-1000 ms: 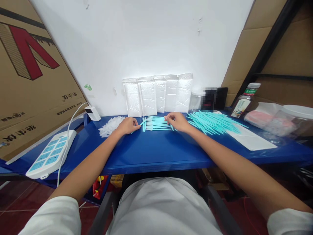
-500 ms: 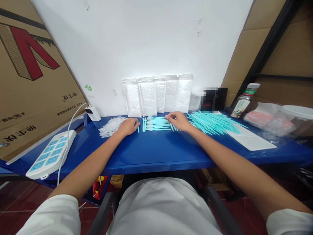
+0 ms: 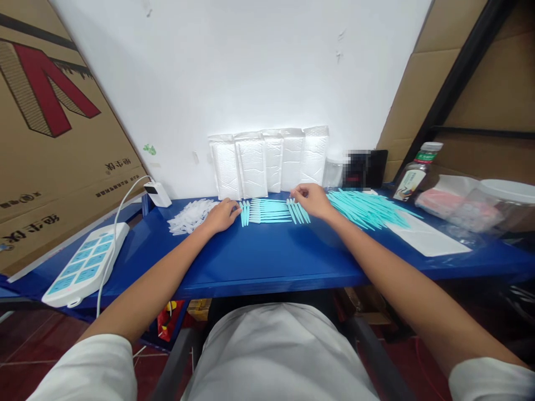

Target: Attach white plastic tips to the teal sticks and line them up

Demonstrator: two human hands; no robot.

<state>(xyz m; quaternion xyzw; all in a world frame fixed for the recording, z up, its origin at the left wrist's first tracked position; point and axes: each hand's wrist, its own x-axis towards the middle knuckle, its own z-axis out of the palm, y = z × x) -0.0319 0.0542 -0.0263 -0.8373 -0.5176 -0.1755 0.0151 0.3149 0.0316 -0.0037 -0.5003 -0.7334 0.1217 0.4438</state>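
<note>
On the blue table (image 3: 267,262) lies a neat row of turquoise plastic sticks (image 3: 267,211), laid side by side. My left hand (image 3: 220,216) rests at the row's left end, fingers curled, its fingertips touching the upright sticks (image 3: 244,213) there. At the right end my right hand (image 3: 313,200) is half curled over a few slanted sticks (image 3: 297,212), fingertips on them. A loose heap of the same turquoise sticks (image 3: 363,207) lies just right of that hand. A pile of small clear plastic bags (image 3: 189,215) sits left of my left hand.
White bubble mailers (image 3: 271,160) lean on the wall behind the row. A power strip (image 3: 86,264) and charger (image 3: 157,193) lie at the left, beside a big cardboard box (image 3: 50,145). A bottle (image 3: 413,178), a white sheet (image 3: 426,238) and plastic containers (image 3: 497,209) stand at the right.
My left hand set its stick down upright at the row's left end. My right hand shifted slightly right and back, leaving several slanted sticks at the right end.
</note>
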